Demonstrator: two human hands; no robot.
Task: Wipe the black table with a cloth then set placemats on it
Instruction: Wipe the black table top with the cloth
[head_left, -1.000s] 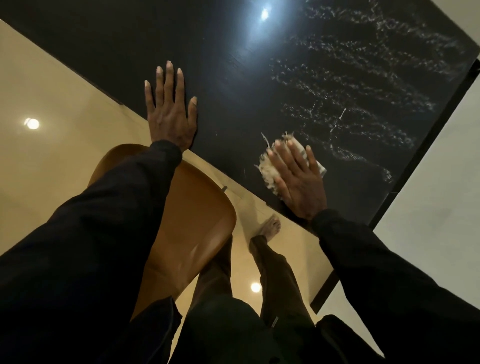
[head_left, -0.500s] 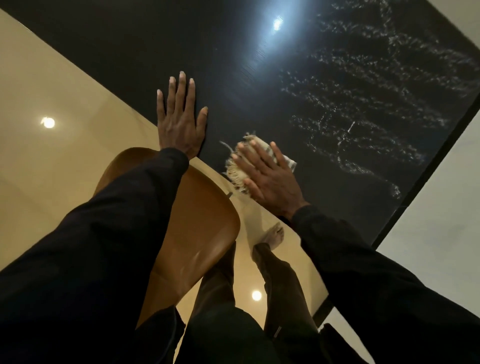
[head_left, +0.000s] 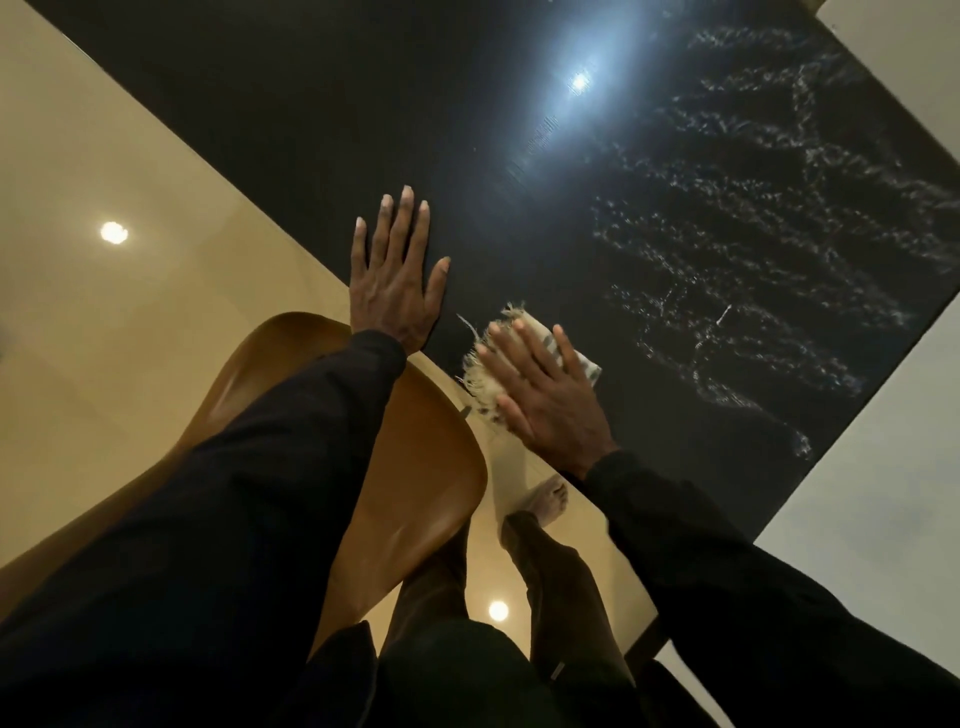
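Note:
The glossy black table (head_left: 363, 119) runs diagonally across the head view. Wet streaks (head_left: 769, 270) cover its right part. My left hand (head_left: 392, 283) lies flat on the table near its near edge, fingers straight and spread. My right hand (head_left: 545, 392) presses a pale frayed cloth (head_left: 483, 364) flat against the table at the near edge, fingers straight on top of it. The cloth shows on both sides of my fingers. No placemats are in view.
A brown moulded chair (head_left: 410, 467) stands below my left arm, tucked against the table edge. Beige glossy floor (head_left: 130, 322) lies to the left, with my bare foot (head_left: 545, 501) under the table edge. A ceiling light reflects on the tabletop (head_left: 579, 80).
My right hand has slid the cloth leftward along the near edge, away from the wet streaks and closer to my left hand. The left hand has stayed flat in place.

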